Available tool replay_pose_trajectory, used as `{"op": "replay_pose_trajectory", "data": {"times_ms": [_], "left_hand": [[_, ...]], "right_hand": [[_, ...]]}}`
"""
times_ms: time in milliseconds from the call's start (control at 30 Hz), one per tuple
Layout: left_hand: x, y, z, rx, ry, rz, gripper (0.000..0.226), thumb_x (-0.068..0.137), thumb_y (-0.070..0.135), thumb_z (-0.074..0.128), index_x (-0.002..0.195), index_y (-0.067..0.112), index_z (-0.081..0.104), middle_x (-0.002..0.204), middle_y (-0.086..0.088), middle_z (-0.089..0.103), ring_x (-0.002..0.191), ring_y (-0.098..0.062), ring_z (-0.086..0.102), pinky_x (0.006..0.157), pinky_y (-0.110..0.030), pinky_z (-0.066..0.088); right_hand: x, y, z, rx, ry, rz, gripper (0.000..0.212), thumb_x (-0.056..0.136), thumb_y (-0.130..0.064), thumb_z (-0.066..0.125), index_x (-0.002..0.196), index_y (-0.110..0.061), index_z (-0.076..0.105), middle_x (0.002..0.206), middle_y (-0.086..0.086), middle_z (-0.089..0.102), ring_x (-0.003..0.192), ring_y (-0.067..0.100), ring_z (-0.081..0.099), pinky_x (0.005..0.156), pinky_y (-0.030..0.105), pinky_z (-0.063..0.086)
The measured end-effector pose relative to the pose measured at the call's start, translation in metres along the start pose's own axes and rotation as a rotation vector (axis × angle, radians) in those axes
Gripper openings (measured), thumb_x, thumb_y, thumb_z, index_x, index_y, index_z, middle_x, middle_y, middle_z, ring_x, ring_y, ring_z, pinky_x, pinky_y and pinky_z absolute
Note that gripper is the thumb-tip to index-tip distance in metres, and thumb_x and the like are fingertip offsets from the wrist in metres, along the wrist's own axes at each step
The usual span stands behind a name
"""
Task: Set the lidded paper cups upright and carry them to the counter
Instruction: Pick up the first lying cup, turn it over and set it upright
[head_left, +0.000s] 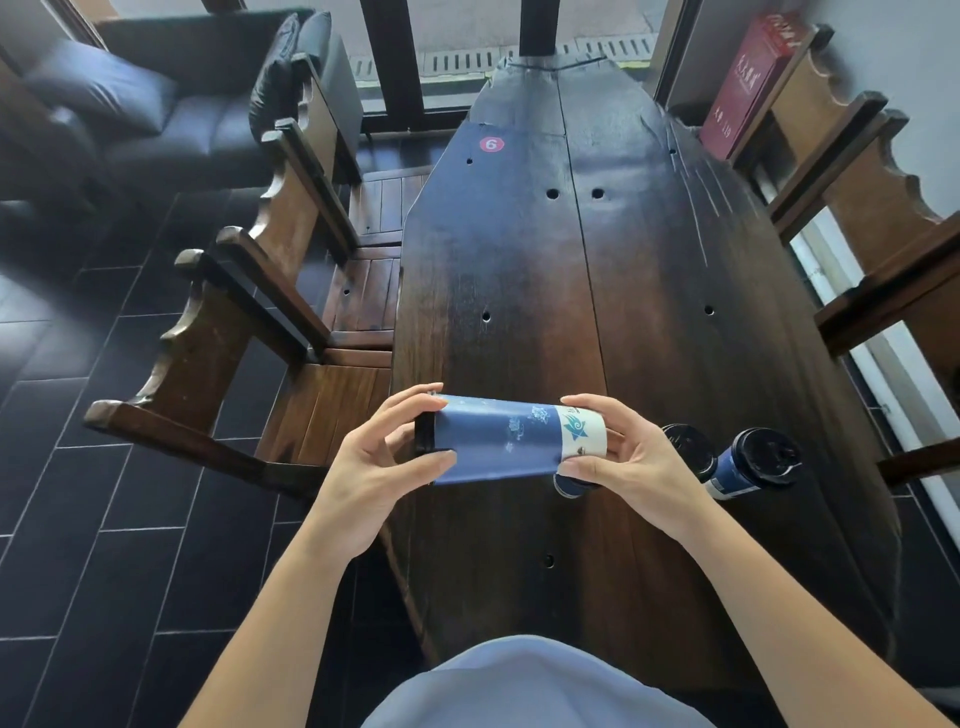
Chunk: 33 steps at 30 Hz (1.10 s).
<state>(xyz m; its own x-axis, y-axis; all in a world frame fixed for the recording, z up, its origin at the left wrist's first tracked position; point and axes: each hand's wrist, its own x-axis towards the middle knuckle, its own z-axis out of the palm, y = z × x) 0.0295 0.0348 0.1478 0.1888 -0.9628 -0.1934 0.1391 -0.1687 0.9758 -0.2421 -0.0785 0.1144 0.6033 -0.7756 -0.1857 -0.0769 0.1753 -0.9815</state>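
Note:
A blue paper cup (498, 441) with a black lid lies sideways in the air above the dark wooden table (571, 260), its lid pointing left. My left hand (379, 462) grips the lid end; my right hand (628, 457) grips the white base end. Two more blue lidded cups stand upright on the table to the right: one (685, 447) partly hidden behind my right hand, the other (753, 462) just beyond it near the table's right edge.
Wooden chairs (270, 291) line the table's left side and more chairs (872, 218) the right. A red menu stand (743, 88) sits at the far right. A black sofa (156, 104) stands at the back left on dark floor tiles.

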Motion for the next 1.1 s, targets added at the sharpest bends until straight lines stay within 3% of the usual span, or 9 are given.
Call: {"op": "replay_pose_trajectory", "data": {"times_ms": [67, 267, 400, 567, 767, 933, 1100], "left_hand": [[0.0, 0.0, 0.001, -0.02, 0.016, -0.032, 0.065, 0.061, 0.053, 0.096, 0.119, 0.033, 0.074, 0.141, 0.0, 0.062, 0.133, -0.037, 0.057, 0.104, -0.058, 0.054], [-0.004, -0.003, -0.004, -0.055, -0.046, -0.1, 0.08, 0.059, 0.051, 0.098, 0.131, 0.033, 0.069, 0.139, -0.007, 0.063, 0.13, -0.039, 0.06, 0.1, -0.066, 0.054], [-0.008, -0.004, -0.007, -0.055, -0.106, -0.071, 0.088, 0.062, 0.038, 0.099, 0.141, 0.03, 0.063, 0.148, -0.006, 0.058, 0.138, -0.04, 0.052, 0.109, -0.065, 0.048], [-0.007, -0.003, -0.006, -0.053, -0.05, -0.079, 0.085, 0.057, 0.044, 0.101, 0.134, 0.032, 0.068, 0.139, -0.008, 0.063, 0.13, -0.038, 0.061, 0.103, -0.06, 0.055], [-0.008, -0.005, -0.004, -0.107, -0.021, -0.118, 0.087, 0.052, 0.051, 0.101, 0.132, 0.04, 0.067, 0.134, 0.002, 0.067, 0.128, -0.035, 0.063, 0.094, -0.05, 0.062], [-0.01, -0.004, -0.007, -0.071, -0.094, -0.062, 0.086, 0.067, 0.022, 0.094, 0.145, 0.032, 0.057, 0.149, 0.004, 0.057, 0.14, -0.033, 0.053, 0.109, -0.052, 0.052], [-0.011, -0.004, -0.008, -0.079, -0.08, -0.099, 0.087, 0.057, 0.046, 0.1, 0.136, 0.038, 0.064, 0.138, 0.005, 0.064, 0.134, -0.032, 0.058, 0.102, -0.05, 0.058]], "right_hand": [[0.0, 0.0, 0.0, 0.018, 0.004, -0.032, 0.068, 0.074, -0.016, 0.084, 0.135, -0.026, 0.055, 0.123, -0.009, 0.067, 0.129, 0.024, 0.057, 0.093, 0.038, 0.06], [-0.004, -0.001, -0.006, -0.012, -0.007, -0.054, 0.063, 0.075, -0.015, 0.083, 0.133, -0.022, 0.057, 0.124, -0.002, 0.067, 0.128, 0.027, 0.058, 0.091, 0.045, 0.061], [-0.006, -0.003, -0.007, 0.016, -0.011, -0.049, 0.06, 0.075, -0.015, 0.081, 0.13, -0.018, 0.058, 0.119, -0.003, 0.069, 0.122, 0.025, 0.062, 0.088, 0.041, 0.062], [-0.004, 0.001, -0.004, 0.03, -0.01, -0.045, 0.069, 0.075, -0.013, 0.082, 0.137, -0.022, 0.053, 0.122, -0.009, 0.065, 0.127, 0.023, 0.058, 0.089, 0.036, 0.061], [-0.002, 0.0, -0.003, 0.023, -0.023, -0.092, 0.067, 0.075, -0.008, 0.083, 0.135, -0.018, 0.056, 0.125, 0.001, 0.065, 0.127, 0.031, 0.058, 0.092, 0.048, 0.06], [-0.005, 0.0, -0.004, -0.024, -0.014, -0.056, 0.063, 0.076, -0.014, 0.083, 0.133, -0.019, 0.058, 0.119, -0.006, 0.067, 0.119, 0.027, 0.064, 0.088, 0.047, 0.062], [-0.007, -0.001, -0.008, -0.093, -0.052, 0.008, 0.049, 0.083, -0.027, 0.083, 0.126, -0.021, 0.06, 0.107, -0.011, 0.069, 0.113, 0.022, 0.067, 0.082, 0.043, 0.064]]}}
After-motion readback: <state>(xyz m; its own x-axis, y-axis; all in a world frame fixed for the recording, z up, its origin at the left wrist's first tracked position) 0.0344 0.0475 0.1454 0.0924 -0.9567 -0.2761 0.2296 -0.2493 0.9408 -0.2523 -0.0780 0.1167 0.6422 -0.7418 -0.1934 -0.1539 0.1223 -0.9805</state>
